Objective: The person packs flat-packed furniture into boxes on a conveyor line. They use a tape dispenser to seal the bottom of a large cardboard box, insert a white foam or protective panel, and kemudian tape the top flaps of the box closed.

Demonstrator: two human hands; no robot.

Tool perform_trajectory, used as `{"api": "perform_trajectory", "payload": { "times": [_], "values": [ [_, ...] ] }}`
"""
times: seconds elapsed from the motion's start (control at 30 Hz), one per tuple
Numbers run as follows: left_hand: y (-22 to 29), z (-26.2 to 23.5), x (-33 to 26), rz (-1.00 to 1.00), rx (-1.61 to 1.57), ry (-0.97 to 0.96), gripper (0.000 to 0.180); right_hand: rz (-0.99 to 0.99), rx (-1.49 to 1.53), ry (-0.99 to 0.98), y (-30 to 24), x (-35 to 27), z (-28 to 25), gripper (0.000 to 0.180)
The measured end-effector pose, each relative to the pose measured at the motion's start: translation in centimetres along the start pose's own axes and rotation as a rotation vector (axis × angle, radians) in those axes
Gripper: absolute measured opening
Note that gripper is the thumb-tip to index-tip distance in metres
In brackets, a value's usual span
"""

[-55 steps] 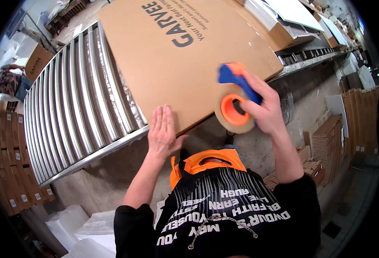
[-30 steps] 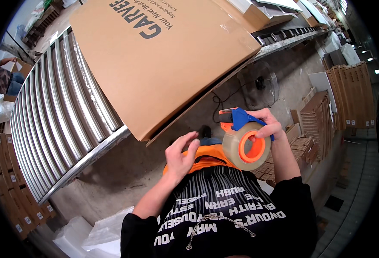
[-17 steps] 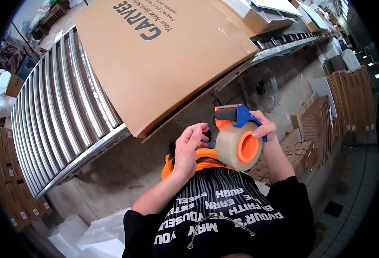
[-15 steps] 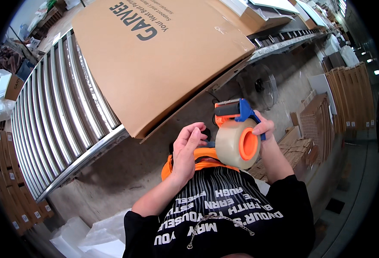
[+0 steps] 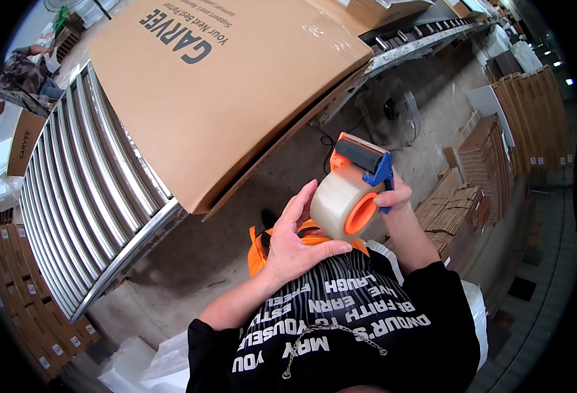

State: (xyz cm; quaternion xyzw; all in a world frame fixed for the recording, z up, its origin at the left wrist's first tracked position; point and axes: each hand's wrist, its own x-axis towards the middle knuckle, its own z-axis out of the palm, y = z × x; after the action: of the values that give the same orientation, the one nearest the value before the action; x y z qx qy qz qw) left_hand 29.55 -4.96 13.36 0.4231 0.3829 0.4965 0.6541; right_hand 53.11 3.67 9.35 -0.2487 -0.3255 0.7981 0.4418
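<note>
A tape dispenser (image 5: 362,157), orange and blue with a dark roller, is gripped by its blue handle in my right hand (image 5: 398,195). It carries a wide roll of clear tape (image 5: 331,204) on an orange hub. My left hand (image 5: 294,241) is open beside the roll, its thumb below it and its fingers along its left side; I cannot tell whether it touches the tape. Beyond my hands a large brown cardboard box (image 5: 236,111) lies on the conveyor, with a dark gap along its near edge. Clear tape shows on the box's far right corner.
The roller conveyor (image 5: 92,190) runs to the left of the box. On the right are stacks of flattened cardboard (image 5: 449,219) and a clear-bladed fan (image 5: 400,111) on the floor. Another person (image 5: 26,75) is at the far left. More flat boxes (image 5: 23,281) stand at left.
The dispenser has tilted and shifted a little left, toward my left hand. My left hand has opened and moved up to the tape roll. The view has shifted slightly.
</note>
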Motion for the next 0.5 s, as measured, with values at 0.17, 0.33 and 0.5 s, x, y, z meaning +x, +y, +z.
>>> {"api": "perform_trajectory", "payload": {
  "times": [0.17,0.33,0.5],
  "values": [
    [-1.0,0.0,-0.3,-0.017,-0.143,-0.001,0.104,-0.099,0.027,-0.016,-1.1,0.2,0.1,0.090],
    [-0.4,0.2,0.3,0.064,-0.170,-0.064,0.098,-0.148,0.146,-0.073,-0.8,0.9,0.4,0.073],
    [1.1,0.1,0.8,0.083,-0.089,-0.082,0.098,-0.087,0.259,-0.086,-0.5,1.6,0.4,0.072]
  ]
}}
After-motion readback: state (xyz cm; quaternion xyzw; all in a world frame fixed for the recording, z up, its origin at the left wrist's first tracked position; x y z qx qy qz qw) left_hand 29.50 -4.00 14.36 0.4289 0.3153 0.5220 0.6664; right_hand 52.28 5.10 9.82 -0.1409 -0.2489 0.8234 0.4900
